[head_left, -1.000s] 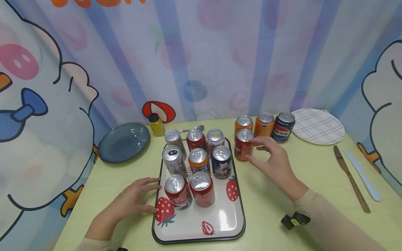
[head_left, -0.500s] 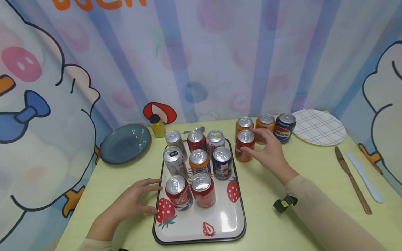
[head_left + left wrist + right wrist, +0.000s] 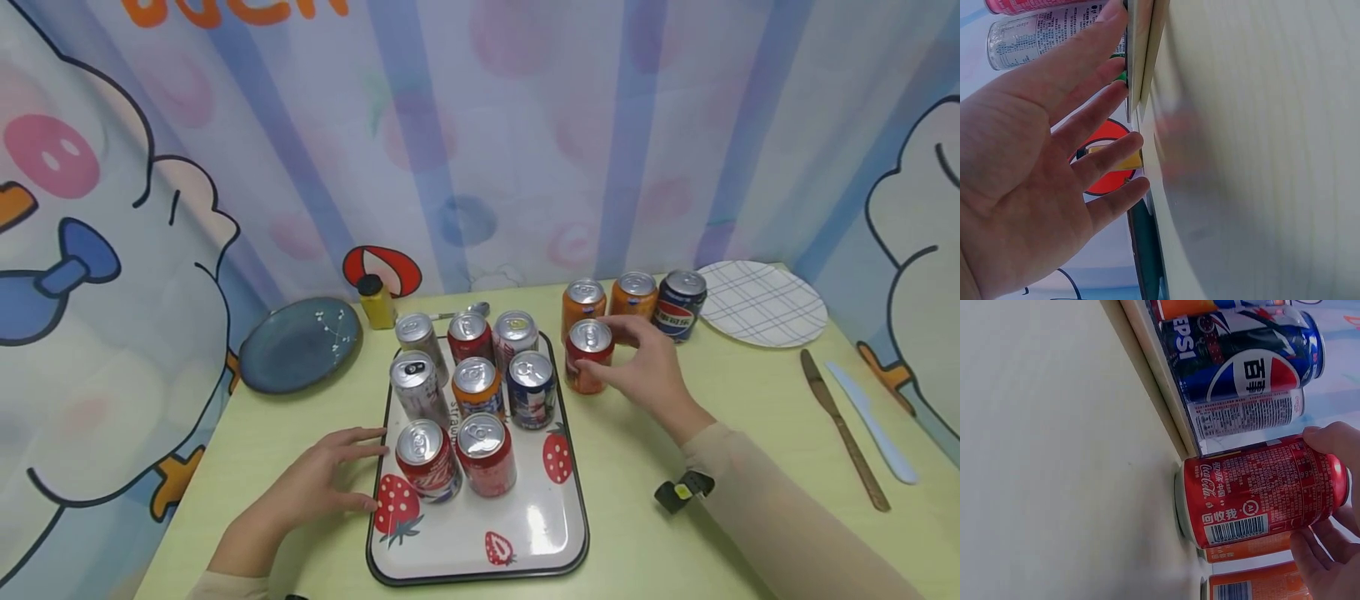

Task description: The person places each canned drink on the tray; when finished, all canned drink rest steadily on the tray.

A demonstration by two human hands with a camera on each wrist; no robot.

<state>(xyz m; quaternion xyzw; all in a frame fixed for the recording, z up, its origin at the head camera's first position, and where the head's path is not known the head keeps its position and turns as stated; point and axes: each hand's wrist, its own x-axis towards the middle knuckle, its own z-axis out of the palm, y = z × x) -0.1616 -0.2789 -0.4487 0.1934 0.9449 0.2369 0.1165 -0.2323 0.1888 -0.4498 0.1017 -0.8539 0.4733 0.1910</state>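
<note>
The backdrop's a striped cartoony cloth (image 3: pixel 525 150), with a pale yellow-green desk (image 3: pixel 637 550) in front. So the right hand (image 3: pixel 652 375) has thumb and fingers pinching the upper part of a red Coke can (image 3: pixel 1254 494), which is just right of the strawberry tray (image 3: pixel 540 533), in front of an orange can (image 3: pixel 582 302). Can't tell if its base is off the desk. The left hand (image 3: pixel 322 475) is loose, fingers spread at the tray's left edge. I'd call this the getting-a-grip step; next move imo needs a firm hold and a straight lift, no bumping neighbours. The tray carries eight standing cans (image 3: pixel 491 479) by my count: red, silvery, orange, blue Pepsi. No clue how full any are.
</note>
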